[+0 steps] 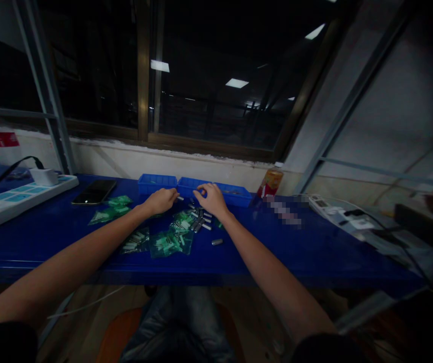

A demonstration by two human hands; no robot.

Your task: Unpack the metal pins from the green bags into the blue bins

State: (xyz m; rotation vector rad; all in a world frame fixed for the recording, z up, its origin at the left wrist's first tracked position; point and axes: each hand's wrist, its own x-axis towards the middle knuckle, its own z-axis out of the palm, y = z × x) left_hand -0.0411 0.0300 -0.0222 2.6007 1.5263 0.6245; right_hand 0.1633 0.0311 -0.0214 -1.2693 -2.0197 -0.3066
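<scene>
My left hand (162,200) is closed, with a small pale metal piece (180,198) at its fingertips, in front of the blue bins. To its right my right hand (211,197) has thumb and fingers curved apart, and nothing shows between them. Below the hands lie a pile of small metal cylinders (198,222) and green-and-clear plastic packets (168,243). One metal cylinder (217,242) lies apart, to the right of the packets. Another packet with pale pieces (136,241) rests left of them, near my left forearm.
Three blue bins (157,178) stand along the wall. A phone (94,192), green packets (118,201) and a white power strip (27,196) lie left on the blue table (277,252). A drink bottle (271,181) and another power strip (339,214) are on the right.
</scene>
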